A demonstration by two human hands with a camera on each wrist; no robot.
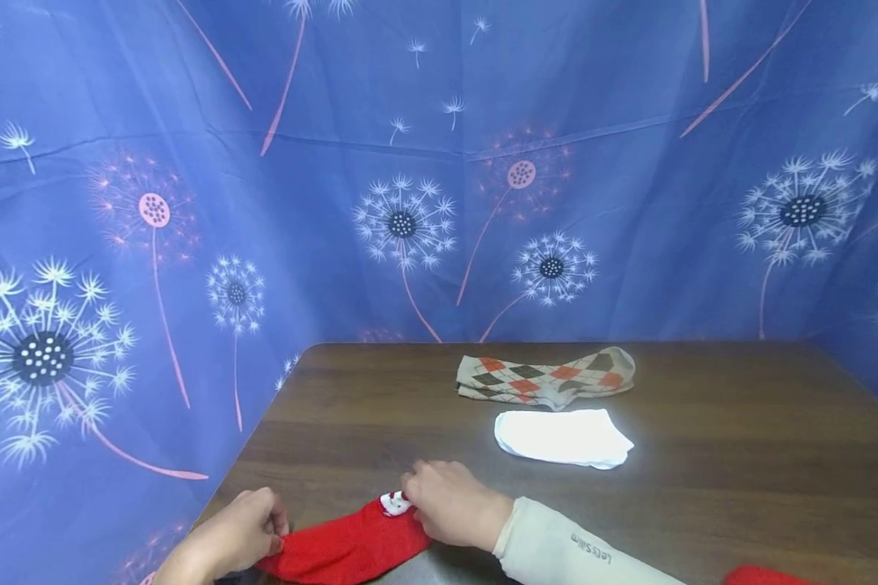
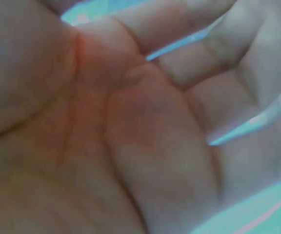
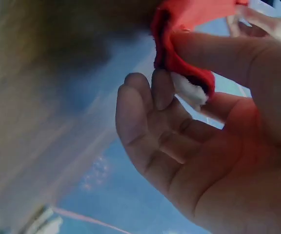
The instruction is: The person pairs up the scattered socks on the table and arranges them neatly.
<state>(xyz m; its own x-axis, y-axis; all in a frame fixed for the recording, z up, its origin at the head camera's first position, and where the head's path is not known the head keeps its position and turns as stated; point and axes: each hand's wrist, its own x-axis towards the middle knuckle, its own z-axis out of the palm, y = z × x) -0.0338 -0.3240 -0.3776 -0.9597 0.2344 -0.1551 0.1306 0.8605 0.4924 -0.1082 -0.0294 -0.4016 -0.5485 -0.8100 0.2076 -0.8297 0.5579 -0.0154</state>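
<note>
A red sock [image 1: 351, 543] with a white patterned patch [image 1: 395, 504] stretches between both hands at the table's near edge. My left hand [image 1: 237, 528] pinches its left end, fingers curled in. At the other end, beside the patch, my right hand [image 1: 449, 500] grips the sock. The right wrist view shows the red cuff [image 3: 184, 63], its opening facing the camera, between the right thumb and fingers, with white fabric [image 3: 189, 90] inside the fold. In the left wrist view the palm [image 2: 145, 122] fills the picture and hides the sock.
A white sock [image 1: 563, 439] lies flat on the brown wooden table [image 1: 739, 455], right of the hands. Behind it is an argyle sock [image 1: 545, 378] in beige, brown and orange. Another red item [image 1: 761, 576] shows at the bottom right edge. A blue dandelion-print cloth [image 1: 629, 162] hangs behind.
</note>
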